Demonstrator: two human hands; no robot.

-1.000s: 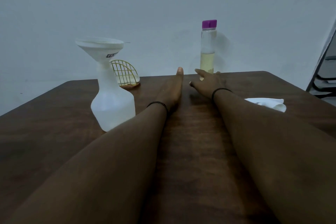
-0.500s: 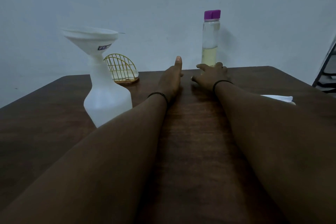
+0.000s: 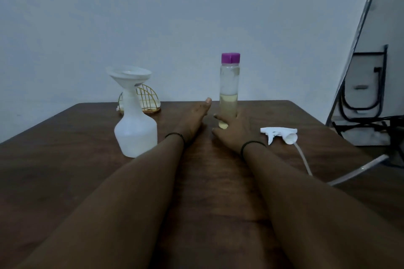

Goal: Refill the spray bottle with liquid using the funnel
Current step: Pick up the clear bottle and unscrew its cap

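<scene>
Nearest the camera, two bare forearms stretch toward 12 o'clock over the dark wooden table [image 3: 54, 170]. Left hand [image 3: 192, 119] lies edge-on with straight fingers, gripping nothing. Right hand [image 3: 232, 132] rests relaxed, its fingers at the base of the clear bottle [image 3: 228, 94]; actual contact cannot be told. At 3 o'clock of that hand lies the white trigger sprayer [image 3: 278, 134], long axis left-right, its tube trailing nearer. At 9 o'clock the spray bottle [image 3: 135, 135] stands upright, a funnel [image 3: 129, 77] in its neck bearing an unreadable label. Behind sits a gold wire rack [image 3: 147, 100].
</scene>
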